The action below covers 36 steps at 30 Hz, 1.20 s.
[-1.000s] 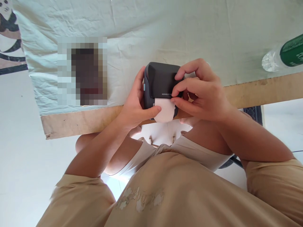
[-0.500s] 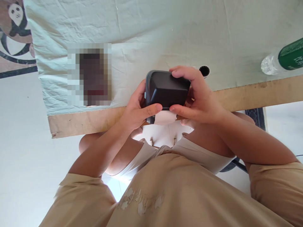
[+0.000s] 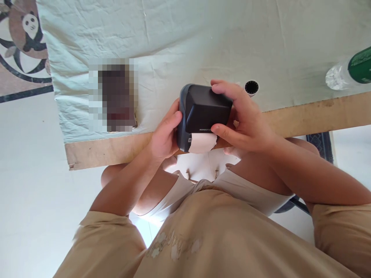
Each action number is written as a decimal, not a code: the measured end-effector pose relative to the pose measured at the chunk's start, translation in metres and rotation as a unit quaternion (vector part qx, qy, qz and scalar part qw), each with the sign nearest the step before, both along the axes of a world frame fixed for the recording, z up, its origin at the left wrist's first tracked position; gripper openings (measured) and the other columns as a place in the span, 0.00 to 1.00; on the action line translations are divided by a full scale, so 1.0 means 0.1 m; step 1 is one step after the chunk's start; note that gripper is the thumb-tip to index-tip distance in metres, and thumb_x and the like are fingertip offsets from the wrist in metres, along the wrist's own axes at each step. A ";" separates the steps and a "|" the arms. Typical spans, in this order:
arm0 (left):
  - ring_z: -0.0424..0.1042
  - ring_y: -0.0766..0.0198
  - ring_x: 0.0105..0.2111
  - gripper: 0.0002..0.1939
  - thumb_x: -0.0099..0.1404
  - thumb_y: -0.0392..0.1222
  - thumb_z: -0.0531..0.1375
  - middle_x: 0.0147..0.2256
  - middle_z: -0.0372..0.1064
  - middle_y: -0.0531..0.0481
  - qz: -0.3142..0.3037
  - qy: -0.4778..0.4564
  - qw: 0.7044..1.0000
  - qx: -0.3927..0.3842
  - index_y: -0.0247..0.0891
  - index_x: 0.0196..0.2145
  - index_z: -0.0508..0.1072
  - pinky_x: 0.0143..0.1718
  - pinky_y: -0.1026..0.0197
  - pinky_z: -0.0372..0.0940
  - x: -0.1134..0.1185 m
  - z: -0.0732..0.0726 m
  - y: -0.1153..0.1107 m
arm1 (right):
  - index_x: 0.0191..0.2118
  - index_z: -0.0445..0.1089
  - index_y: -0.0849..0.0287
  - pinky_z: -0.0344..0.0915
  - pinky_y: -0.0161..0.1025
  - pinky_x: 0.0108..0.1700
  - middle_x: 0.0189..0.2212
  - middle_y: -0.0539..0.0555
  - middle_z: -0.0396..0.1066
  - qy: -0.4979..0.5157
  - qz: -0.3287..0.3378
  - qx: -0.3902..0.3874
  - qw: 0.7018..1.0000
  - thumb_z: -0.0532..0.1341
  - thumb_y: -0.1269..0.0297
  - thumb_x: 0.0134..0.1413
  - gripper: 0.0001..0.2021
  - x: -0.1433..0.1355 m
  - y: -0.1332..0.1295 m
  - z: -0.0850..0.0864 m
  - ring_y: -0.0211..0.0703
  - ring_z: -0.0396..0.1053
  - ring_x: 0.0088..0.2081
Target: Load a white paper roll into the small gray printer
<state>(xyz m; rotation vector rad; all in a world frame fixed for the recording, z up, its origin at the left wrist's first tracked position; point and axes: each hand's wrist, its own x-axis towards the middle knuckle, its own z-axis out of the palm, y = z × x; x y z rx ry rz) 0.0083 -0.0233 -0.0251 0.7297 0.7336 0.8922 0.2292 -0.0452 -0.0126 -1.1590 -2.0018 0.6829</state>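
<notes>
Printer: small dark label printer (image 3: 203, 112) held over the near edge of the table (image 3: 116, 148), lid face toward the camera, tilted a little.
Paper: white strip (image 3: 202, 142) curling out of the slot at the printer's lower edge.
Left hand: left hand (image 3: 165, 135) cupped on the printer's left side, fingers curled round that edge, palm against the casing; forearm comes up from lower left, wrist bent slightly inward. Gripping the printer.
Right hand: right hand (image 3: 246, 119) wrapped over the printer's right side; forefinger lies across the top corner, thumb tip presses near the lid's lower right corner, just above the paper. Closed on the printer; forearm angles in from the right.
Cloth: pale green sheet (image 3: 203, 38), creased, covering the table.
Roll: small paper roll (image 3: 251, 87) lying on the cloth just behind the right hand.
Bottle: clear bottle with green label (image 3: 350, 69) at far right.
</notes>
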 end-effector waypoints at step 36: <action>0.82 0.55 0.44 0.21 0.67 0.57 0.70 0.40 0.80 0.50 -0.005 0.034 0.999 -0.025 0.43 0.50 0.79 0.39 0.58 0.74 0.01 0.02 0.06 | 0.48 0.68 0.47 0.65 0.37 0.22 0.40 0.49 0.76 0.080 -0.159 0.158 0.971 0.59 0.58 0.74 0.03 -0.06 0.03 0.12 0.38 0.77 0.30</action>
